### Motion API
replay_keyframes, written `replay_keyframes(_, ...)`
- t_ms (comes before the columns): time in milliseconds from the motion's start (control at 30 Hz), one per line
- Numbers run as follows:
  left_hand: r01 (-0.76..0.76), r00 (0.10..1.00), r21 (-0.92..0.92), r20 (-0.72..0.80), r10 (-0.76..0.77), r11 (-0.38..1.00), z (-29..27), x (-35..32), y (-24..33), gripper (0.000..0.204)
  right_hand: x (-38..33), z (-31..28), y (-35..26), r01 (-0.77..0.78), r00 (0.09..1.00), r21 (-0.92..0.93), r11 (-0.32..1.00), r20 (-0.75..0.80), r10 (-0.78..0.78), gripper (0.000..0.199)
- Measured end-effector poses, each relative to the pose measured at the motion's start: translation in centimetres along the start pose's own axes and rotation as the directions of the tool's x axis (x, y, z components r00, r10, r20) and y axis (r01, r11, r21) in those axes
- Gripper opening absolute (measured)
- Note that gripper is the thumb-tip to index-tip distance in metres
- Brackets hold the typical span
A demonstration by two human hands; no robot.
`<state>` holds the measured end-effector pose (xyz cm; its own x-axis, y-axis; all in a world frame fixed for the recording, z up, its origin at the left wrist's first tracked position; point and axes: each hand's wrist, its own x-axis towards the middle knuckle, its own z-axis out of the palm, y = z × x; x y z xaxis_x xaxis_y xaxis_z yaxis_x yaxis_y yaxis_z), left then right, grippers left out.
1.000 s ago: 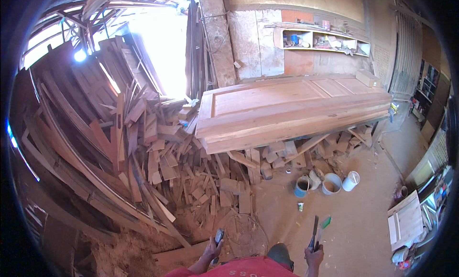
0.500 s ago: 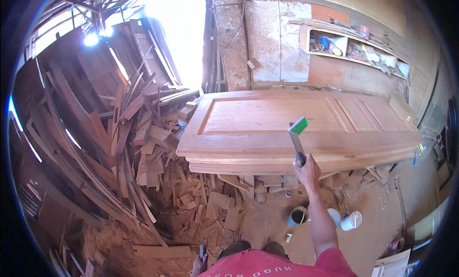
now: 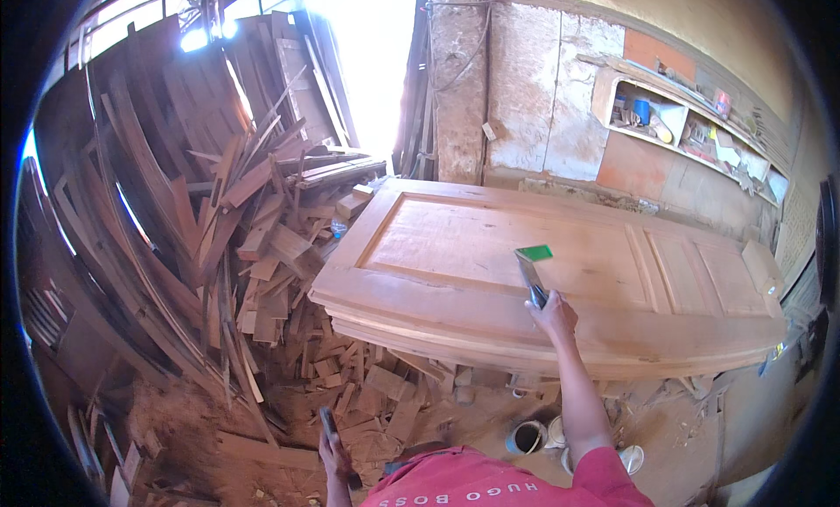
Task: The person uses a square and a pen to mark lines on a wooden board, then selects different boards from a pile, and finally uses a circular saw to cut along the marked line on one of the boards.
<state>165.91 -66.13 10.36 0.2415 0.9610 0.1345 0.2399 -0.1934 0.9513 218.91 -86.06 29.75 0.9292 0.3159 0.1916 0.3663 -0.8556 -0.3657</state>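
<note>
My right hand [image 3: 556, 318] is stretched out over the panelled wooden door [image 3: 455, 230] on top of a stack. Its fingers are closed round the dark handle of a flat-bladed tool [image 3: 530, 275], which ends in a bright green rectangle. The green end is above the door's large panel; I cannot tell whether it touches the wood. Low at the left, beside my red shirt, my left hand [image 3: 335, 459] is closed on a dark, narrow object [image 3: 329, 422]. Its kind is not clear.
Heaped wood offcuts [image 3: 289, 271] lie left of the doors, with long boards [image 3: 144, 218] leaning behind. Buckets [image 3: 526, 437] stand on the floor below the stack's near edge. A wall shelf [image 3: 678, 126] holds jars and tools at the back right.
The view has shifted, showing the door lower. My right hand has brought the green-ended tool nearer over the panel. My left hand has risen further into view with the dark object.
</note>
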Motion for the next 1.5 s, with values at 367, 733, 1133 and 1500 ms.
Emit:
replay_keyframes(367, -0.53, 0.745, 0.194, 0.571, 0.344, 0.825, 22.3, 19.8, 29.5, 0.067, 2.3, -0.2, 8.7, -0.154, 0.988, -0.126, 0.98, -0.026, 0.152, 0.049)
replay_keyframes(733, -0.615, 0.646, 0.343, 0.735, 0.205, 0.71, 41.6, 23.9, 28.5, 0.073, 3.1, -0.9, 8.6, -0.349, 0.936, -0.089, 0.933, -0.075, 0.343, 0.028)
replay_keyframes(1133, -0.855, 0.514, 0.215, 0.472, 0.716, 0.472, 32.6, 18.3, 32.9, 0.064, 0.8, -4.3, 10.8, 0.246, 0.876, 0.228, 0.942, -0.468, -0.116, 0.022)
replay_keyframes(1500, 0.344, 0.713, 0.735, 0.2, -0.672, 0.585, 0.0, -17.9, -8.7, 0.059, -18.2, 4.6, 2.4, -0.078, 0.963, 0.89, 0.448, 0.184, -0.198, 0.022)
